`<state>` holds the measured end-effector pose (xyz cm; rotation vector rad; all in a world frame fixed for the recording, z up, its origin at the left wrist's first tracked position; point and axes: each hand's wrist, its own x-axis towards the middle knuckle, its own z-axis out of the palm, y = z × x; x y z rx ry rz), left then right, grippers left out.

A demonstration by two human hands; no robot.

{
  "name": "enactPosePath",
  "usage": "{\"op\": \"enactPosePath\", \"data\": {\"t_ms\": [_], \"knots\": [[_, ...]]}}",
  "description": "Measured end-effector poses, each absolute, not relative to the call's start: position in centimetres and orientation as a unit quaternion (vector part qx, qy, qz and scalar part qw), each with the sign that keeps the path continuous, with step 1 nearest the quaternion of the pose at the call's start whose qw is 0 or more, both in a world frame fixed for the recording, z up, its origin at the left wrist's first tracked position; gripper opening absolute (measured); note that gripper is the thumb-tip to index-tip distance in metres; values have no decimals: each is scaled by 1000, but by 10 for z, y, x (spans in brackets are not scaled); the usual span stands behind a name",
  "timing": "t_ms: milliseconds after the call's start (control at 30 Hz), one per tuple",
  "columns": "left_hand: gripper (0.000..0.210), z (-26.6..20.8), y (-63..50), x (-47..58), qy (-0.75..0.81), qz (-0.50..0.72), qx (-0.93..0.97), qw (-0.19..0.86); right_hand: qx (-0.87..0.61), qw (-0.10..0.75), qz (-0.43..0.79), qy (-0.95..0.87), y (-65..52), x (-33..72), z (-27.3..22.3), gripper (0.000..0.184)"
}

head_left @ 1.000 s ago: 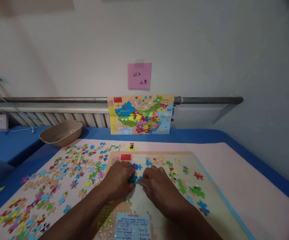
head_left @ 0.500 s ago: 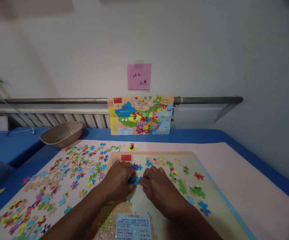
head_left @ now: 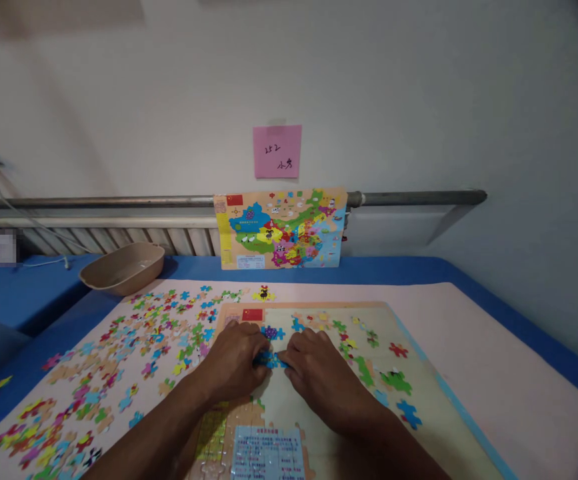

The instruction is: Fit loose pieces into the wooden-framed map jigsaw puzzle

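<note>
Loose pieces (head_left: 119, 360) crowd the mat's (head_left: 493, 360) left side up to the board's (head_left: 433, 380) left edge. Behind them the bowl (head_left: 123, 268) sits on the blue cloth, holding nothing I can see. Over the board's upper left, the left hand (head_left: 236, 360) and right hand (head_left: 319, 370) meet, fingertips pinched on blue pieces (head_left: 269, 361). Right of the hands a few pieces dot the board; beyond its right edge the mat is bare.

A plain white wall (head_left: 419, 87) stands behind the blue-covered table (head_left: 399, 270), with a grey metal pipe (head_left: 419, 198) running along it above a ribbed radiator (head_left: 119, 238), a pink sticky note (head_left: 277, 151) stuck on it, and soft even light everywhere.
</note>
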<state>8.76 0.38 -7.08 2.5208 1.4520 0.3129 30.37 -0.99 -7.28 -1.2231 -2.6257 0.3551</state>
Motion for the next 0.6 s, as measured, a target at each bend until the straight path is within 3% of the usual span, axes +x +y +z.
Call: {"op": "enactPosePath", "data": {"t_ms": [200, 367, 600], "knots": [[16, -61, -1, 92, 494, 124, 854, 108, -460, 207, 168, -847, -10, 297, -74, 14], [16, -48, -6, 99, 481, 140, 858, 111, -499, 333, 368, -711, -12, 290, -75, 17], [14, -39, -15, 102, 455, 179, 867, 96, -464, 364, 587, -554, -6, 282, -82, 25]]}}
